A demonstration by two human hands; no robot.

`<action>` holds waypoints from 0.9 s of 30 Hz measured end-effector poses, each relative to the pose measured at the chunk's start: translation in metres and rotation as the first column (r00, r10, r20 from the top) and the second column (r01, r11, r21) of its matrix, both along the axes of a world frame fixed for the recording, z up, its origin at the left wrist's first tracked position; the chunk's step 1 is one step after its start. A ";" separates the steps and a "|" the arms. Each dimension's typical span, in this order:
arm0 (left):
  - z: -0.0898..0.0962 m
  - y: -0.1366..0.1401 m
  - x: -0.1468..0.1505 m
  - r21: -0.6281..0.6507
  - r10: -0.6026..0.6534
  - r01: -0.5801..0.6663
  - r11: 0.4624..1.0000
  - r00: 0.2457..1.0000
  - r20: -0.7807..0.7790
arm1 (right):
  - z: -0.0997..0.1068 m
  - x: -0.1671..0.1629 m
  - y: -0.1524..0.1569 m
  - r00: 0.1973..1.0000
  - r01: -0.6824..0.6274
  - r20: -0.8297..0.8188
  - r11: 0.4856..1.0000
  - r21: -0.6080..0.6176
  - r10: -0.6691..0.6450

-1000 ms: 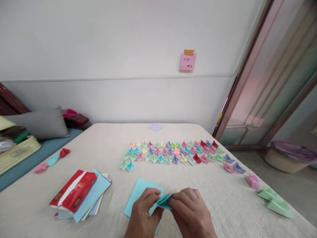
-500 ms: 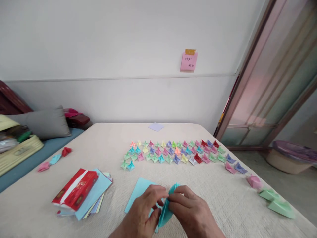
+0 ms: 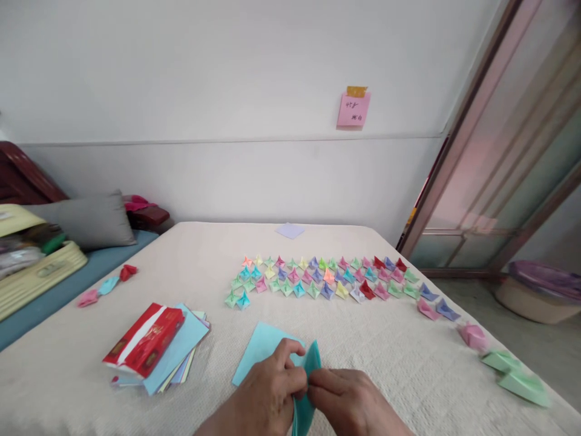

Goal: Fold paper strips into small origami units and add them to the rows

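Note:
A folded turquoise paper (image 3: 311, 362) stands on edge between my two hands, close to the front of the table. My left hand (image 3: 275, 387) grips it from the left, with the index finger bent above the other fingers. From the right, my right hand (image 3: 341, 393) pinches its edge between thumb and fingers. Its lower end is partly covered by my left hand. Under and behind my left hand lies a flat light blue sheet (image 3: 261, 348), partly hidden by it.
Rows of small folded paper boats (image 3: 313, 275) cover the table's middle. Larger green folded papers (image 3: 521, 384) lie along the right edge. At left, a red tissue pack (image 3: 145, 339) rests on coloured sheets (image 3: 193, 330). A lilac sheet (image 3: 290, 230) lies near the wall.
The turquoise paper has turned more upright and come slightly nearer to me. My right hand has moved lower along its edge. The whole view has shifted slightly.

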State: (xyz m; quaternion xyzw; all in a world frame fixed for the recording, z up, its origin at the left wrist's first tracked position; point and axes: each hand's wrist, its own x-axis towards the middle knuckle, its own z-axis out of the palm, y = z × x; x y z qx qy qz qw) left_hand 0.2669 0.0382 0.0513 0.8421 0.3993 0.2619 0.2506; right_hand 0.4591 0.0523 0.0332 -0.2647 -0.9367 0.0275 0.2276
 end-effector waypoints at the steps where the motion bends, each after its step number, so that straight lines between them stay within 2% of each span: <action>1: 0.000 0.000 0.000 -0.015 0.002 -0.003 1.000 1.000 -0.005 | 0.000 0.000 0.000 1.000 -0.013 -0.005 1.000 -0.021 0.013; 8: -0.011 0.003 -0.003 -0.081 0.009 -0.002 0.997 0.995 0.096 | 0.005 0.004 0.003 0.994 -0.058 -0.101 0.985 -0.165 0.042; 15: -0.008 0.004 -0.003 -0.062 0.042 -0.032 0.998 0.987 0.155 | 0.015 -0.001 -0.001 0.980 -0.063 -0.196 0.982 -0.177 0.027; 18: -0.010 0.004 -0.001 -0.073 0.048 -0.035 0.997 0.981 0.188 | 0.013 -0.002 -0.002 0.970 -0.089 -0.242 0.958 -0.273 0.021; 20: -0.009 0.005 0.000 -0.103 0.101 -0.081 0.991 0.971 0.216 | 0.010 -0.002 -0.001 0.953 -0.081 -0.300 0.925 -0.371 -0.037; 23: -0.004 0.008 -0.001 -0.176 0.205 -0.165 0.970 0.949 0.240 | 0.008 -0.001 0.002 0.891 -0.004 -0.388 0.849 -0.528 -0.237; 25: 0.000 0.011 -0.002 -0.266 0.231 -0.151 0.952 0.924 0.304 | 0.009 -0.002 0.004 0.832 0.024 -0.416 0.773 -0.634 -0.368; 27: 0.001 0.013 -0.002 -0.397 0.241 -0.075 0.915 0.890 0.387 | 0.011 -0.003 0.005 0.764 0.022 -0.438 0.698 -0.716 -0.474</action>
